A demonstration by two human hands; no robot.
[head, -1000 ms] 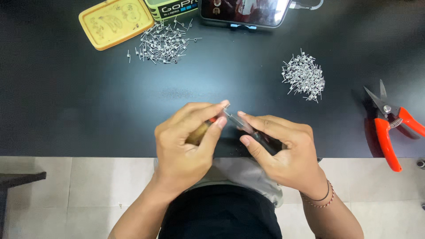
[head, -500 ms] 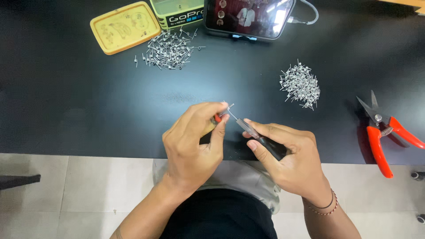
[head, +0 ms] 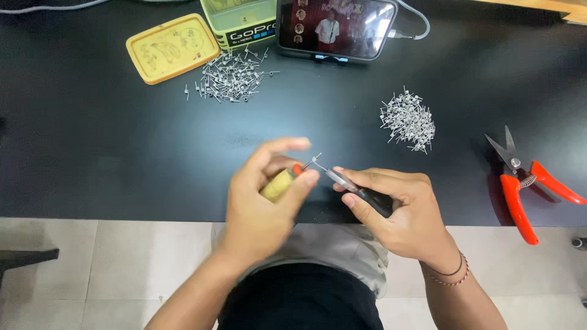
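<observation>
My left hand (head: 264,205) grips a small tool with a tan wooden handle (head: 276,185) and a red collar, its thin metal tip pointing up and right. A small wire coil piece (head: 314,161) sits at that tip. My right hand (head: 397,211) holds a slim tool (head: 351,184) with a clear front part and a dark body, its point meeting the coil. Both hands hover over the near edge of the black table (head: 122,153), fingertips a few centimetres apart. My left index finger is lifted off the tool and blurred.
Two heaps of small wire coils lie on the table, one at the back left (head: 231,76) and one at the right (head: 408,120). A yellow lid (head: 171,47), a green box (head: 239,19), a propped phone (head: 335,27) and red-handled snips (head: 524,183) are also there.
My left index finger has lifted and spread away from the tool, exposing the wooden handle. The hands have drawn slightly apart, with the coil now visible between the two tool tips.
</observation>
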